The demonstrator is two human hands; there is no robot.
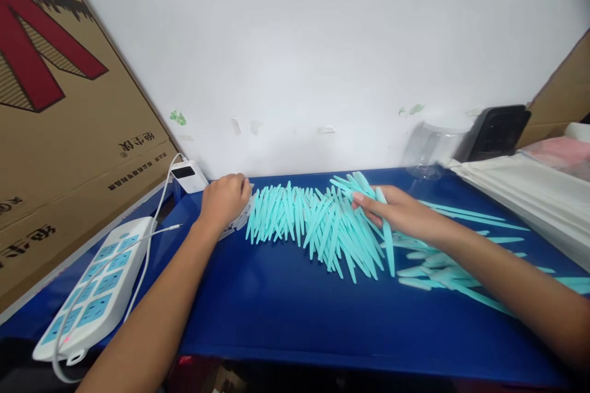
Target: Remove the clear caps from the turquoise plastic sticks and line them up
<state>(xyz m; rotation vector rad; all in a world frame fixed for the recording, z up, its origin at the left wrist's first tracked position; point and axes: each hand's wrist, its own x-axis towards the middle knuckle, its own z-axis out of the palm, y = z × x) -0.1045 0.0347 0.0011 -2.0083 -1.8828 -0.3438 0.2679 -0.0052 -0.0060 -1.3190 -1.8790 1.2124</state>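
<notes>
A fanned row of slim, tapered turquoise plastic sticks (332,227) lies across the blue table (276,313). My right hand (389,212) is at the row's right end, its thumb and fingers closed on several of the turquoise sticks, which point up and to the left. At the row's left end, my left hand (225,199) rests with its fingers curled closed. Small clear plastic pieces (242,218) lie beside and partly under it. Whatever the left fingers hold, if anything, is hidden.
More turquoise sticks (442,273) lie loose under my right forearm. On the left are a power strip (106,282), a white power bank (190,177) with a cable, and a large cardboard box (83,104). A clear jar (433,147) and a black object (500,132) stand back right.
</notes>
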